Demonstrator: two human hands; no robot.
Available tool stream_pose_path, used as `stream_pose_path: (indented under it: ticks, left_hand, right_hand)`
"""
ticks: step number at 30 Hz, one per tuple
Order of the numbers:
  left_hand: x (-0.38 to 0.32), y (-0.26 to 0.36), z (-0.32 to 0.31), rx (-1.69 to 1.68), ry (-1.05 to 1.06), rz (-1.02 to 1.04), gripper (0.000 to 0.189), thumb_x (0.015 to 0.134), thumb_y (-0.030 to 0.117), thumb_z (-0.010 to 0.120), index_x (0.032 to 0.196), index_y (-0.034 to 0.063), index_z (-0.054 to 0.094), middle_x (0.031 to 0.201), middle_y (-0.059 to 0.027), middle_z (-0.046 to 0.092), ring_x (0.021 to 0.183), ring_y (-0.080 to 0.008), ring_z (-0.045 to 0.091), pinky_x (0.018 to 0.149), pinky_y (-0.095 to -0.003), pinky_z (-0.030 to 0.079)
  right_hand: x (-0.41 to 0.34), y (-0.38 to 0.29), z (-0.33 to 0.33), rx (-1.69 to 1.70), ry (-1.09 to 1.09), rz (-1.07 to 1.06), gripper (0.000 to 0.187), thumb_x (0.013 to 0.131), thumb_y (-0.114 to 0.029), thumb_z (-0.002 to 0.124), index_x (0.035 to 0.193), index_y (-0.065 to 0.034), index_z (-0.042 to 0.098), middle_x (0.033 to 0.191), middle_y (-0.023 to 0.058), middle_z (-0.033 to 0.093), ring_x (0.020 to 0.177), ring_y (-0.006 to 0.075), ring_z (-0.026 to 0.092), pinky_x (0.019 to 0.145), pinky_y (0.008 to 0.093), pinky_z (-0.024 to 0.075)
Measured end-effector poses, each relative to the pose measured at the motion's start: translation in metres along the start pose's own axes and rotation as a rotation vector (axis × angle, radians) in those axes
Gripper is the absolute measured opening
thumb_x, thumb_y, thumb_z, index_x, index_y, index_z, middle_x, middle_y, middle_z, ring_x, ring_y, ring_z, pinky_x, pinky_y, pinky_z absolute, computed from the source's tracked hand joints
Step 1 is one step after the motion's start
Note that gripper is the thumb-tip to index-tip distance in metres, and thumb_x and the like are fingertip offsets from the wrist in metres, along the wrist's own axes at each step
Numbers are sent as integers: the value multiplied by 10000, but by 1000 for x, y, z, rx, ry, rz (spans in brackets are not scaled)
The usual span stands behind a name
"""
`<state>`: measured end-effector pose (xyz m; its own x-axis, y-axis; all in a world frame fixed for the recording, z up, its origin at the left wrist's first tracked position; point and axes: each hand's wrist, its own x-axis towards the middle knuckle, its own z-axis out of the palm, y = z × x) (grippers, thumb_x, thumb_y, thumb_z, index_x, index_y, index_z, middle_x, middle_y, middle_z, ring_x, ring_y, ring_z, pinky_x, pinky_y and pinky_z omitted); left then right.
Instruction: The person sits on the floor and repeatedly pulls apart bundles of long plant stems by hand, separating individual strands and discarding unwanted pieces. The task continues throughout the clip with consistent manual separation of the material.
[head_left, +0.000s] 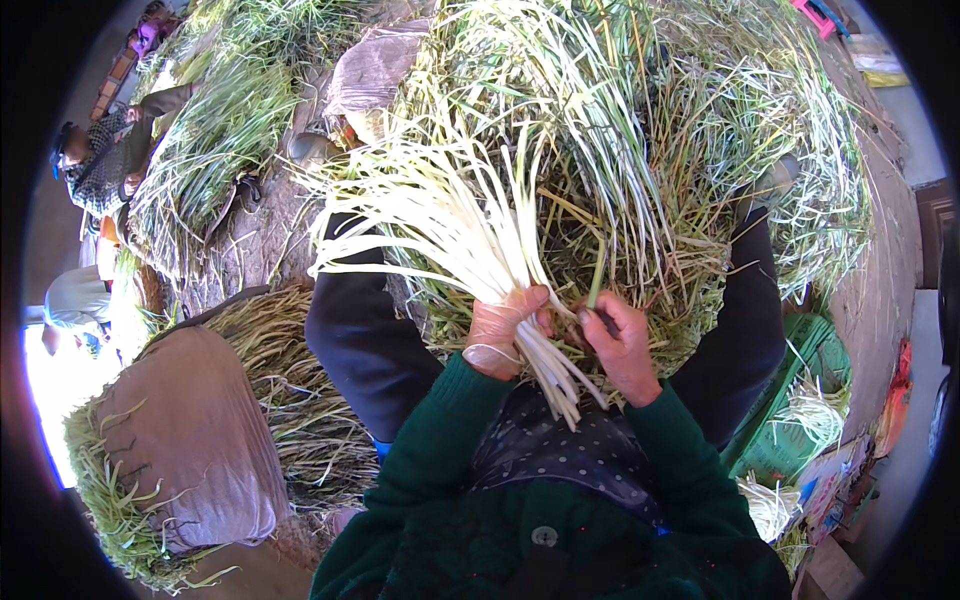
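Observation:
My left hand (506, 330), in a thin translucent glove or wrap, is closed around a bundle of long pale stalks (480, 247). The stalks fan out towards the upper left, and their thick white ends point down over my dotted apron (555, 450). Just to the right, my bare right hand (619, 341) pinches a green stalk or leaf (598, 274) between thumb and fingers. Its fingertips are close to the bundle's right side; whether they touch it, I cannot tell. Beyond both hands lies a large heap of long green leafy stalks (600, 135).
A cloth-covered pile (195, 435) stands at the lower left beside laid-out stalks (315, 412). At my right, pale bundles (810, 412) lie on a green woven sack (780, 442). Another person (101, 165) works at a green heap (217, 150) at the upper left.

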<state>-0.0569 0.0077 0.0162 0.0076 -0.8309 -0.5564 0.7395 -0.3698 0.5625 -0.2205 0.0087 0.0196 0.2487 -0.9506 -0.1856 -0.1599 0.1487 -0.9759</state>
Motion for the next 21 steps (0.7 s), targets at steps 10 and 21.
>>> stream_pose_path:
  ticks: [10, 21]
  left_hand:
    - [17, 21, -21, 96, 66, 229, 222, 744, 119, 688, 868, 15, 537, 580, -100, 548, 466, -210, 537, 442, -298, 470]
    - [8, 12, -9, 58, 40, 94, 197, 720, 22, 681, 864, 2, 548, 571, -62, 540, 439, -175, 522, 409, -286, 451]
  right_hand:
    - [-25, 11, -86, -966, 226, -104, 185, 778, -164, 635, 882, -19, 587, 817, 126, 592, 690, 279, 612, 589, 335, 478]
    - [55, -53, 8, 305, 62, -155, 162, 829, -76, 571, 967, -5, 615, 986, 107, 632, 835, 150, 605, 762, 286, 504]
